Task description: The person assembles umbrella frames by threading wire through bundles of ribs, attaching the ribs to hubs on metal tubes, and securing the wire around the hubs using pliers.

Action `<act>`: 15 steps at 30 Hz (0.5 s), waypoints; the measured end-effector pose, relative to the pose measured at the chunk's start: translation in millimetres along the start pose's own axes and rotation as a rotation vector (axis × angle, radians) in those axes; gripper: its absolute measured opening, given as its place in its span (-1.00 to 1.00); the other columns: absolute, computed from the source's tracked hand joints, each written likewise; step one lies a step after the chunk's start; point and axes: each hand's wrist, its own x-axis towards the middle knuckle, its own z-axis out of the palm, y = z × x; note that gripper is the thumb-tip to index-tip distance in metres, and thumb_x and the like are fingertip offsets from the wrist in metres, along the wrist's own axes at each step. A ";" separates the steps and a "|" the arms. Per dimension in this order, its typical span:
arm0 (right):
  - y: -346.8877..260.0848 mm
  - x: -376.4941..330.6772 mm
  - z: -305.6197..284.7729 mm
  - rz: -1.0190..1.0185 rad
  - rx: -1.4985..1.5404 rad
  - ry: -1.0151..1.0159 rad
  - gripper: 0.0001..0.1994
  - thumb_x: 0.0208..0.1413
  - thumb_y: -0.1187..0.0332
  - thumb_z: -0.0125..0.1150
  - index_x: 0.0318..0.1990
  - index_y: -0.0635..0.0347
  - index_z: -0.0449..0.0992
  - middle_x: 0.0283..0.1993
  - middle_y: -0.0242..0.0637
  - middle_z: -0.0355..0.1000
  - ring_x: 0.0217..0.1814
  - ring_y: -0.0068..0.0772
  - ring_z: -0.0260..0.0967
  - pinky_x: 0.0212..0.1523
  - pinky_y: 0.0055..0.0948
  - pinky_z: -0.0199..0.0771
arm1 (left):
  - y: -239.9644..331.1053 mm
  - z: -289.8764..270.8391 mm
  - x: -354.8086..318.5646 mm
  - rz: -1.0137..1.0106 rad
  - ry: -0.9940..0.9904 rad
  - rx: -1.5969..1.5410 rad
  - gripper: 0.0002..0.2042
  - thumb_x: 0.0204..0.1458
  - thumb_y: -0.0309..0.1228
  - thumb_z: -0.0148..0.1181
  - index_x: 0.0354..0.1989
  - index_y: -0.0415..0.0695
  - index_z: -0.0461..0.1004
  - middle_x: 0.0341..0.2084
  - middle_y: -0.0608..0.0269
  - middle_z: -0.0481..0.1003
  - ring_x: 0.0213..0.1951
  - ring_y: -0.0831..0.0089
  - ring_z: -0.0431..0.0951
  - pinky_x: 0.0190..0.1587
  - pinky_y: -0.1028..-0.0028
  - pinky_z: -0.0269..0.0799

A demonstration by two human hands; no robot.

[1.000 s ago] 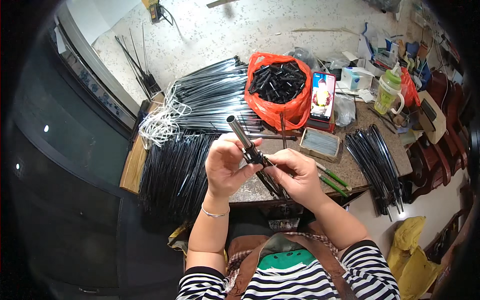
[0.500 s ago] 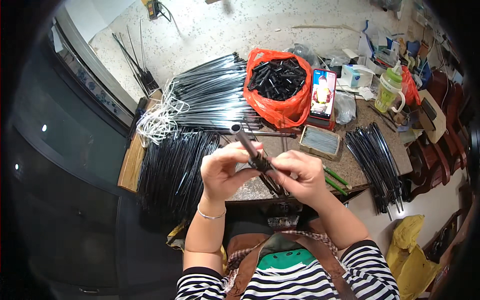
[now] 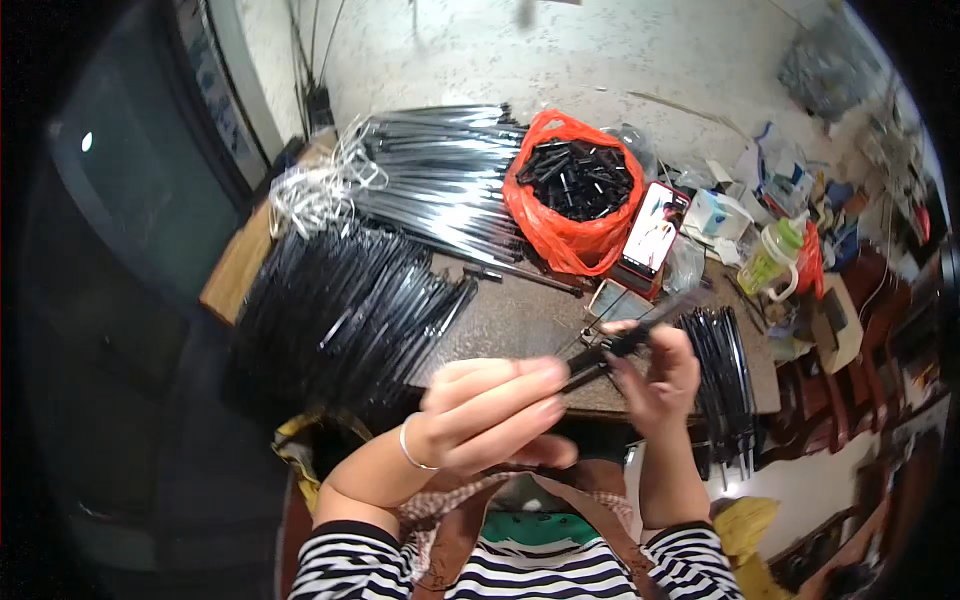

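Observation:
Both my hands are raised in front of my chest over the near edge of the brown table [image 3: 520, 320]. My left hand [image 3: 490, 415] has its fingers stretched flat and touches the lower end of a thin black rod [image 3: 625, 342]. My right hand [image 3: 655, 372] pinches that rod near its middle and holds it tilted up to the right. A silver bracelet sits on my left wrist. The rod's lower end is hidden behind my left fingers.
A large heap of long black rods [image 3: 345, 305] fills the table's left side, and shiny wrapped rods [image 3: 440, 185] lie behind it. An orange bag of short black tubes [image 3: 575, 190] stands at the back. A phone [image 3: 655, 225], a green bottle [image 3: 770, 260] and another rod bundle [image 3: 725, 375] lie right.
The rod has swung from pointing up-left to pointing up-right. My left hand has opened flat and come nearer the camera. The view has shifted toward the left of the table.

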 end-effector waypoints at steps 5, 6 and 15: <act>-12.0 -9.8 6.4 0.073 0.241 -0.102 -0.80 -0.35 0.69 0.09 -0.45 0.35 0.34 -0.32 -0.13 0.27 -0.23 -0.31 0.23 -0.18 -0.41 0.22 | -10.5 5.4 -14.9 -0.624 0.117 -0.399 -0.88 -0.36 -0.64 0.08 -0.55 -0.25 0.35 -0.57 0.18 0.36 -0.56 0.46 0.34 -0.53 0.60 0.24; -16.5 -8.2 9.8 0.003 0.060 -0.149 -0.77 -0.35 0.69 0.09 -0.42 0.33 0.31 -0.30 -0.13 0.26 -0.22 -0.32 0.22 -0.18 -0.43 0.22 | -12.0 10.6 -15.6 -0.704 -0.026 -0.651 -0.89 -0.38 -0.64 0.09 -0.58 -0.25 0.37 -0.58 0.19 0.36 -0.55 0.44 0.35 -0.51 0.59 0.25; -11.1 3.8 9.7 0.029 0.399 -0.294 -0.70 -0.30 0.69 0.04 -0.35 0.22 0.19 -0.31 -0.16 0.23 -0.26 -0.43 0.20 -0.26 -0.54 0.22 | -7.7 11.6 4.3 -0.580 -0.049 -0.481 -0.87 -0.45 -0.63 0.07 -0.61 -0.24 0.32 -0.58 0.18 0.36 -0.54 0.41 0.39 -0.47 0.57 0.30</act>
